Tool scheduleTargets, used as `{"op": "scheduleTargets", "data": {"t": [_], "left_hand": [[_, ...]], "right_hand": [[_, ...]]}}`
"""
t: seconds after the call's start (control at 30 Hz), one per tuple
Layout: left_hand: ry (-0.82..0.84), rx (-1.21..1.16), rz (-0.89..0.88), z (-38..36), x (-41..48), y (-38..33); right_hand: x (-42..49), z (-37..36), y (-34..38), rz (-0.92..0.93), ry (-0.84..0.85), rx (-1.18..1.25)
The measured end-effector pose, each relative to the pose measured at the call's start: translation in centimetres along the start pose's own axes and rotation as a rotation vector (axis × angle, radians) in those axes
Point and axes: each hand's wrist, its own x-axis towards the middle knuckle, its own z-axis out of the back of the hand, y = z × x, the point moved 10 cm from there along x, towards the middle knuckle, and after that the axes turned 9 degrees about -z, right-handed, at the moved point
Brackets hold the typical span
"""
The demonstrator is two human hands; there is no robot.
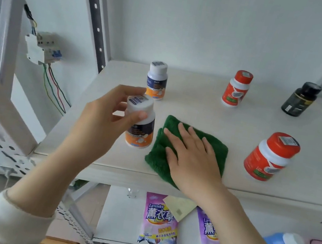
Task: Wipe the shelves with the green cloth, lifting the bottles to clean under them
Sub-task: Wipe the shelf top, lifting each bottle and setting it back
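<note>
The left hand point(100, 120) grips a capped white bottle point(140, 133) mid-frame. Just right, the right hand point(194, 160) lies flat on the green cloth point(156, 159).

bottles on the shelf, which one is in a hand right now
The nearer white-capped bottle, gripped around its cap by the left hand. Its twin behind it stands untouched, as do the others.

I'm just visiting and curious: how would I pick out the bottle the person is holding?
On the pale upper shelf, look near the front left, beside the green cloth. The white-capped bottle with a navy-and-orange label is there. Unlike its twin further back, the left hand grips it round the cap.
</note>
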Motion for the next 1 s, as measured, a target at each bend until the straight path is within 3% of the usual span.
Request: {"op": "scheduleTargets", "data": {"t": [0.1, 0.3, 0.4, 0.6, 0.8, 0.9, 1.0], "left_hand": [[0.018, -0.005, 0.014, -0.3, -0.2, 0.5], [0.055, -0.028, -0.014, -1.7, -1.1, 0.3], [0.053, -0.033, -0.041, -2.1, -1.7, 0.3], [0.078, -0.029, -0.082, -2.2, -1.7, 0.1], [0.079, 0.034, -0.14, -2.1, 3.6, -4.5], [0.203, 0.158, -0.133, -5.6, 8.3, -7.0], [0.317, 0.305, -0.133, -10.2, 13.1, -8.1]], "right_hand": [[-0.9, 0.2, -0.1, 0.042, 0.028, 0.023], [7.2, 0.6, -3.8, -0.297, 0.04, -0.002], [8.0, 0.0, -3.2, -0.329, 0.09, -0.027], [5.3, -0.5, -2.3, -0.186, 0.207, -0.092], [5.1, -0.3, -1.6, -0.134, 0.52, -0.298], [4.6, 2.0, -0.9, 0.063, 0.591, -0.533], [4.7, 4.1, -0.4, 0.259, 0.589, -0.609]]}}
